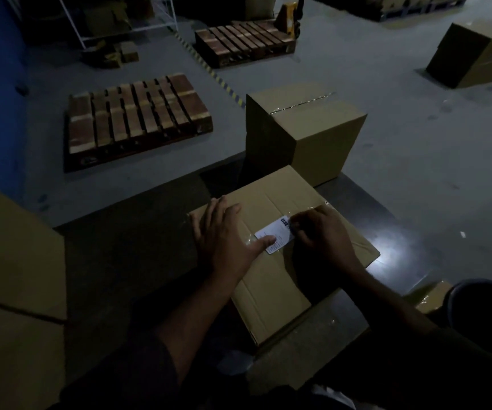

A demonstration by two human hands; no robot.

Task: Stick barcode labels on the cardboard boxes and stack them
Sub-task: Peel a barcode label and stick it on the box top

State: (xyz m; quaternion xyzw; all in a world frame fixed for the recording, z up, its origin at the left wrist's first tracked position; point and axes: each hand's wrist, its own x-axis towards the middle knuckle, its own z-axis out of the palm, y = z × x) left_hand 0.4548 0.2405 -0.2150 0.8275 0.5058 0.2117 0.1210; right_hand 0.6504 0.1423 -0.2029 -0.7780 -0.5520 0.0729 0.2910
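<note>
A flat-topped cardboard box (271,279) lies on a dark table (126,247) in front of me. A white barcode label (277,235) sits on its top, across the taped seam. My left hand (227,235) lies flat on the box with straight fingers, its thumb pressing the label's near left corner. My right hand (324,235) is at the label's right end, fingers curled, pinching or pressing that edge; the fingertips hide the contact. A second, taller sealed box (307,134) stands just behind the first.
Stacked cardboard boxes (17,279) stand at my left. Two wooden pallets (138,116) (244,39) lie on the grey floor beyond, with a yellow pallet jack (289,16) behind. More boxes (475,54) stand at the far right. A dark round bin (484,309) is at my right.
</note>
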